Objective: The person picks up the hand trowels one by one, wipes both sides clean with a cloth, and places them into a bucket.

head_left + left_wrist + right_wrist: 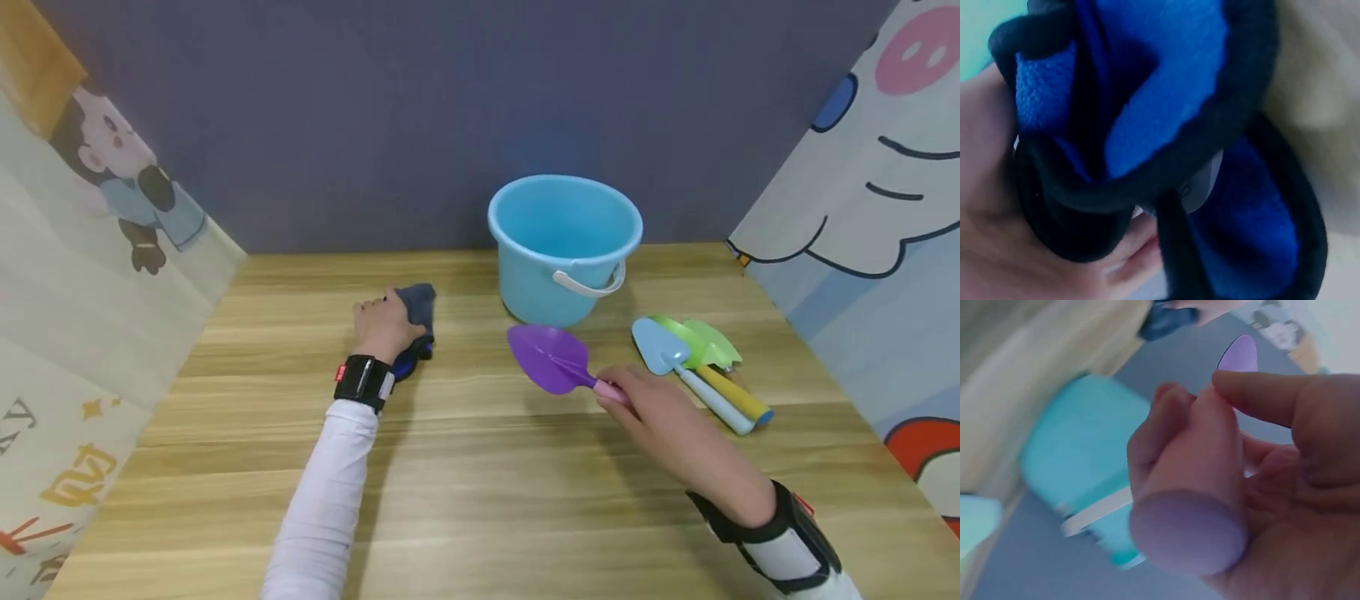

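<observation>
My right hand (660, 417) grips the pink handle of a purple toy shovel (551, 358), its blade pointing left above the table. The right wrist view shows fingers and thumb wrapped round that handle (1197, 462), its rounded end toward the camera. On the left, my left hand (386, 325) grips a dark grey cloth (418, 307) with a blue inner side and black edging. Close up in the left wrist view, the blue cloth (1166, 106) is bunched in folds, with a pale grey piece (1200, 187) showing between them. Part of the left fingers is hidden by the cloth.
A light blue bucket (543, 287) with a white handle stands at the back, just beyond the shovel blade. Right of it lie a blue toy trowel (660, 346) and a green tool (708, 342) with a yellow handle. A dark wall (375, 125) borders the table.
</observation>
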Tool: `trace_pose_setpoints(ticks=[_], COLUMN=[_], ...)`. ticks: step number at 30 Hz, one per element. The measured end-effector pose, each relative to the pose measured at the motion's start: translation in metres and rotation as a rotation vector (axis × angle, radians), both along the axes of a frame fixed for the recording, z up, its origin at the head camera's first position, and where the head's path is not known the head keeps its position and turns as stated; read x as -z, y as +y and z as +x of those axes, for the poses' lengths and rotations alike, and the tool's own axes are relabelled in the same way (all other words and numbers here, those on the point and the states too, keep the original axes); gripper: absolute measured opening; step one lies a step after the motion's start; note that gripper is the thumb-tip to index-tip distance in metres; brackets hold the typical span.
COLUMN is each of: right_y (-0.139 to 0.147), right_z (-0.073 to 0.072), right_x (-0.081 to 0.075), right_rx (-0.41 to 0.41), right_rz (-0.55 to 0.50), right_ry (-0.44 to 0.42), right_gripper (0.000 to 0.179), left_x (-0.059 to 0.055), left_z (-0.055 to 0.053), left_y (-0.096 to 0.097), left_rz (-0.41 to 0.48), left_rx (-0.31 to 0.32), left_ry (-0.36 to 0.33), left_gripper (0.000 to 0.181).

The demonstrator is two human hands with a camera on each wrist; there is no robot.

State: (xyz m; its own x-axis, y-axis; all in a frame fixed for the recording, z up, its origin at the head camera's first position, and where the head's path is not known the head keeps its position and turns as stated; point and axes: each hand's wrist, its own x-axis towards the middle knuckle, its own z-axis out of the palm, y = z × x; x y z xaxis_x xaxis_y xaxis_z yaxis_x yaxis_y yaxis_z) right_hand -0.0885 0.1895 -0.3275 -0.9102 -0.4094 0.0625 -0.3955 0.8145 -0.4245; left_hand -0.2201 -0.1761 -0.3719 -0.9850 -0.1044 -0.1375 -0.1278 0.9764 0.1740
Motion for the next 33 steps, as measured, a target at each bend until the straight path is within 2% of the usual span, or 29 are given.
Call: trace_pose_setpoints(ticks=[4, 7, 13, 18, 20, 23, 28, 33], right_y=[-0.022, -0.037, -0.062, -0.073, -0.076, -0.078, -0.082, -0.082], right_z=[-0.003, -0.008, -0.034, -0.054, -0.059, -0.062, -0.066, -0.070], right_x=[-0.018, -0.025, -0.024, -0.021, -0.021, -0.022, -0.022, -0.018], right_rx=[-0.041, -0.054, -0.086, -0.059, -0.041, -0.014, 0.002, 0.028], right_rz=[-0.019, -0.034, -0.095, -0.149, -0.169, -0.178, -0.200, -0.223], right_ry=[-0.057, -0.063, -0.039, -0.028, -0.025, -0.032, -0.048, -0.047], right_gripper=[0.030, 0.029, 0.028, 0.027, 0.027, 0.028, 0.031, 0.030], left_x=[0.001, 0.002, 0.002, 0.004, 0.002, -0.006, -0.037, -0.066], left_z=[0.002, 0.004, 0.007, 0.006, 0.004, 0.006, 0.019, 0.031], left_y=[-0.003, -0.002, 0.002, 0.002, 0.000, -0.008, -0.017, -0.005], left_rz=[0.018, 0.048, 0.051, 0.074, 0.089, 0.103, 0.112, 0.197], left_rx=[0.017, 0.012, 0.020, 0.045, 0.038, 0.009, -0.024, -0.044], left_ry=[-0.013, -0.018, 0.013, 0.063, 0.111, 0.196, 0.393, 0.599], left_gripper=[0.099, 0.097, 0.091, 0.090, 0.090, 0.089, 0.080, 0.072])
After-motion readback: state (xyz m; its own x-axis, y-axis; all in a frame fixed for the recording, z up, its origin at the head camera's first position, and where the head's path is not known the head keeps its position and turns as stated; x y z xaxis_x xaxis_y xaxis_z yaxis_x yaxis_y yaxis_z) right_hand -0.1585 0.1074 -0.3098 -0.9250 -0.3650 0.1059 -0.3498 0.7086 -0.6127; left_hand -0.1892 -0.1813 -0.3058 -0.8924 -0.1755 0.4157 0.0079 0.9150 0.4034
